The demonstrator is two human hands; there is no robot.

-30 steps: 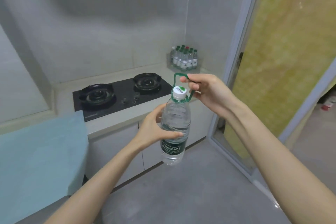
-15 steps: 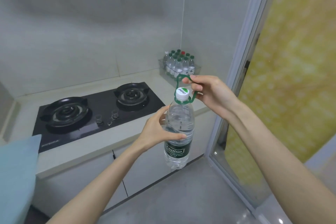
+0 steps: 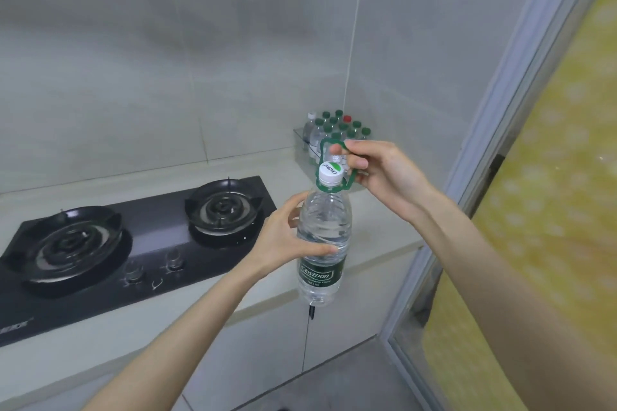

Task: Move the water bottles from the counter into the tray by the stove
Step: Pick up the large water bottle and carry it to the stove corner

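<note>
Since 0.5 s ago the view has closed in on the counter. The stove & tray sit bigger in frame, the blue thing at the left edge is out of view, and the grip on the bottle is unchanged. Water bottle is upright in mid-air, in front of the counter edge, betw. both hands, well apart from the tray. L hand wraps its upper body from the left, w/ thumb across the front just above the green label. Its other fingers curl round the far side, mostly hidden. R hand is up & right of the white cap. Its thumb & forefinger pinch the green carry loop, which rings the neck and arches over the cap. The rest of its fingers are curled under. Tray sits in the corner, right of the stove, w/ many small green-capped bottles plus one red cap & one white.
</note>
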